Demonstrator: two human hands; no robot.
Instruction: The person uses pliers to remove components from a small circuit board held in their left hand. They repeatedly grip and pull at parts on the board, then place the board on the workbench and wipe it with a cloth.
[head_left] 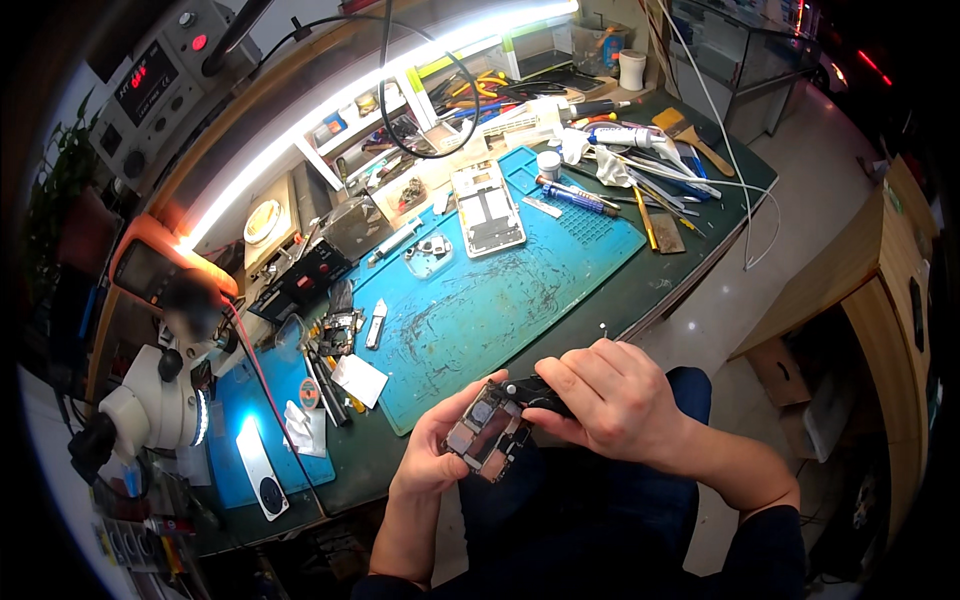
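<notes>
My left hand (440, 450) holds a phone circuit board (493, 430) by its left side, above my lap and just off the bench's front edge. The board has a dark outline, grey metal-covered patches and coppery areas. My right hand (615, 395) is closed around a black tool (537, 394) with a round silver spot near its front. The front of this tool meets the board's upper right edge; its exact kind is hidden by my fingers. On the blue mat (480, 320) beyond lies an opened phone housing (490, 210).
At the left stand a microscope (150, 410) with a lit ring and an orange multimeter (165, 265). Small parts, a clear tray (430, 257) and a white strip (376, 324) lie on the mat. Tools and tubes crowd the back right; a wooden cabinet (850, 290) stands right.
</notes>
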